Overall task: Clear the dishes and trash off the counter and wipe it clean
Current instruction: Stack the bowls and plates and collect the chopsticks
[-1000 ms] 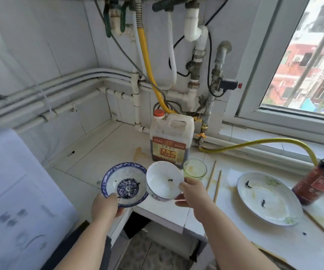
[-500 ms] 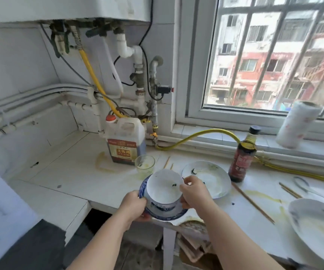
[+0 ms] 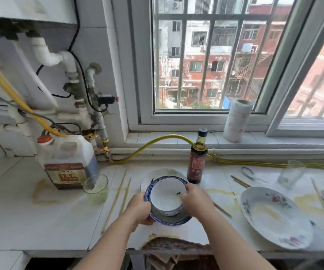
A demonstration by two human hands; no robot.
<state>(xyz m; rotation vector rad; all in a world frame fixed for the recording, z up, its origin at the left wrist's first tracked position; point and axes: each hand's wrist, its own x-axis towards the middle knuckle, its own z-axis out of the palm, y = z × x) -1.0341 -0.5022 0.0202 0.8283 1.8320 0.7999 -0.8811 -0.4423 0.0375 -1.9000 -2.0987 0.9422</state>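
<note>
The left hand [image 3: 140, 209] grips the left rim of a blue-and-white bowl [image 3: 169, 221], fingers curled under it. The right hand [image 3: 196, 201] pinches the right rim of the white bowl [image 3: 166, 197] nested inside, which has dark specks on its wall. The stack is held over the near edge of the stained counter [image 3: 40, 221], in front of a white plate [image 3: 161, 172]; whether they touch I cannot tell. Left of them lie chopsticks [image 3: 118, 195], a small glass [image 3: 95, 187] and a vinegar jug [image 3: 67, 160]. Just behind the plate stands a dark sauce bottle [image 3: 197, 158]. To the right lies a floral plate [image 3: 274, 215], and farther back a paper towel roll [image 3: 236, 119] stands on the windowsill.
</note>
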